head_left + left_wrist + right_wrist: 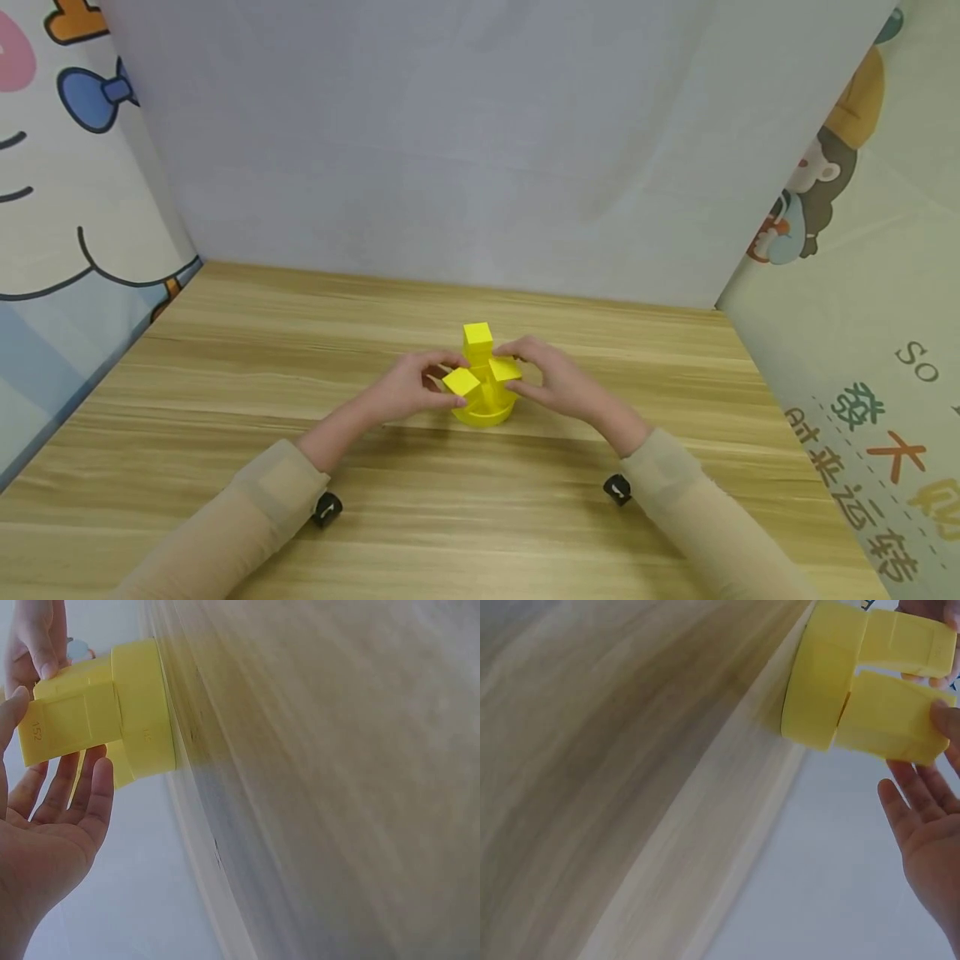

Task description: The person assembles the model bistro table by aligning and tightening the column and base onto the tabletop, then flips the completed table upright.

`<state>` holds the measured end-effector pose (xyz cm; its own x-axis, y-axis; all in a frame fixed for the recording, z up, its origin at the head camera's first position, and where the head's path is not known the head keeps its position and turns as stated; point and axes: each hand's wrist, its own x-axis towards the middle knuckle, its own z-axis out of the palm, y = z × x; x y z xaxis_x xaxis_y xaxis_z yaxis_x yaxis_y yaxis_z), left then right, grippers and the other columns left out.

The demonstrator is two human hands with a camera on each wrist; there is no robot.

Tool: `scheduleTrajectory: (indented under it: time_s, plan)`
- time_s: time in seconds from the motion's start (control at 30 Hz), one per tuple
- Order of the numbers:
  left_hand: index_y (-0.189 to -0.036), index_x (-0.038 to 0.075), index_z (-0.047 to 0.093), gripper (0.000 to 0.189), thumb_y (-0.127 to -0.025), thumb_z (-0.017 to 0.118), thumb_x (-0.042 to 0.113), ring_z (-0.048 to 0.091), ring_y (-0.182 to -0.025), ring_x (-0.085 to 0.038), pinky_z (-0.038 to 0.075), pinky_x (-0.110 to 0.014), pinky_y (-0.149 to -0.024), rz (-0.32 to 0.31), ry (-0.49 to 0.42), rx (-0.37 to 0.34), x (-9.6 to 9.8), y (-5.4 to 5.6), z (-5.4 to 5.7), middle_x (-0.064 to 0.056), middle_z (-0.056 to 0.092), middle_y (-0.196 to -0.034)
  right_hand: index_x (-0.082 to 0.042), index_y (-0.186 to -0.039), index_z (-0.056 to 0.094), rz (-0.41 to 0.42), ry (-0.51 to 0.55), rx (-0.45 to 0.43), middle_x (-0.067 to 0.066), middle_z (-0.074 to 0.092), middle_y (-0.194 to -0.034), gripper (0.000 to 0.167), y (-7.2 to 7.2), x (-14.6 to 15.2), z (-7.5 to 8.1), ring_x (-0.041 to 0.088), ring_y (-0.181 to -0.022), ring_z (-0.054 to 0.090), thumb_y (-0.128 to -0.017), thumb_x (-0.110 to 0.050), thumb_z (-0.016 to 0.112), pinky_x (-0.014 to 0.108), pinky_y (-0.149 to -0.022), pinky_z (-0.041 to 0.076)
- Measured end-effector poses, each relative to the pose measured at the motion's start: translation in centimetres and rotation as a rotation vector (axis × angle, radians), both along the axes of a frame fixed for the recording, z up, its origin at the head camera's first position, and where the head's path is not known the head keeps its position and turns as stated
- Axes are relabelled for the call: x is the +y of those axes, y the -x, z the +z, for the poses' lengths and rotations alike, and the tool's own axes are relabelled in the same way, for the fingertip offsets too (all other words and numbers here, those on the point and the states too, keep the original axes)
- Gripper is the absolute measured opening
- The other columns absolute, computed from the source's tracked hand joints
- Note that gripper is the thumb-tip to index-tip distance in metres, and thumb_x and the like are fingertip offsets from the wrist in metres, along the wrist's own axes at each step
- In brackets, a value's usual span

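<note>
A yellow round base [482, 419] stands on the table, with three yellow upright blocks around its ring. The back block [477, 335] rises tallest in the head view. My left hand [408, 386] pinches the left block [461, 382] between thumb and fingers; in the left wrist view its face carries the raised number 152. Opposite it, my right hand [558, 382] holds the right block [505, 368], thumb on the near side and fingers behind. Seen from the right wrist, a thin gap separates the right block [892, 716] from the base [817, 675].
The wood-grain table [525, 517] extends on all sides of the base. A pale cloth wall [450, 150] stands behind, with printed panels at left and right. Black wrist devices [327, 508] sit at both cuffs.
</note>
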<state>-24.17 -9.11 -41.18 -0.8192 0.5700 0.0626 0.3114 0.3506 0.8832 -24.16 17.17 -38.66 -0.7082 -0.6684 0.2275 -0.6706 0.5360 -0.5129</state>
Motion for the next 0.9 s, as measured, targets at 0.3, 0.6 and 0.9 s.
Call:
scheduleTrajectory:
  time_s: [0.3,0.6,0.9]
  plan:
    - [-0.122,0.007,0.059,0.052,-0.078,0.078,0.025,0.061,-0.1,-0.021,0.055,-0.027,-0.079,-0.006,-0.012,0.001,0.1,0.0,-0.1,-0.006,0.06,-0.121,-0.007,-0.116,0.061,-0.231,0.027,-0.004,0.007,0.055,-0.098,0.039,-0.2,-1.6,-0.6,0.021,-0.079,0.054,-0.083,-0.023,0.074,0.033,-0.069,0.054]
    - [-0.124,0.008,0.058,0.053,-0.079,0.077,0.027,0.061,-0.101,-0.023,0.055,-0.027,-0.08,-0.021,-0.015,-0.003,0.0,-0.2,0.0,-0.007,0.059,-0.123,-0.01,-0.121,0.058,-0.262,-0.005,-0.051,0.008,0.056,-0.11,0.049,-0.2,-1.5,-0.4,0.026,-0.086,0.055,-0.081,-0.033,0.074,0.029,-0.066,0.05]
    - [-0.123,0.009,0.059,0.052,-0.078,0.078,0.027,0.061,-0.1,-0.02,0.055,-0.027,-0.079,-0.006,-0.013,0.004,-0.1,-0.1,0.0,-0.005,0.059,-0.123,-0.011,-0.135,0.049,-0.101,0.067,-0.211,0.01,0.046,-0.139,0.044,-0.1,-0.5,-0.5,0.026,-0.121,0.049,-0.093,-0.018,0.06,0.043,-0.093,0.049]
